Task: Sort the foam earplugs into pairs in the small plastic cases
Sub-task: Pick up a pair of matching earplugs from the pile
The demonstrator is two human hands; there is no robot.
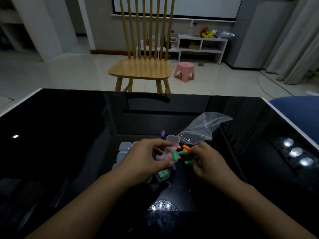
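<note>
My left hand [145,159] grips a small clear plastic case [170,149] with its lid [173,140] flipped up; a green earplug [174,156] lies in it. My right hand [205,160] pinches another green earplug [181,153] just right of the case, and a third green one [188,162] shows under its fingers. An orange earplug [186,147] and purple ones [163,133] [173,168] lie loose on the black glass table [69,144]. A shut case holding green earplugs [163,174] sits below my left hand. Empty clear cases [125,146] stand to the left.
An empty clear zip bag [202,130] lies just behind the earplugs. A wooden chair [143,66] stands beyond the table's far edge, a pink stool [184,71] behind it. A blue seat [296,107] is at the right corner.
</note>
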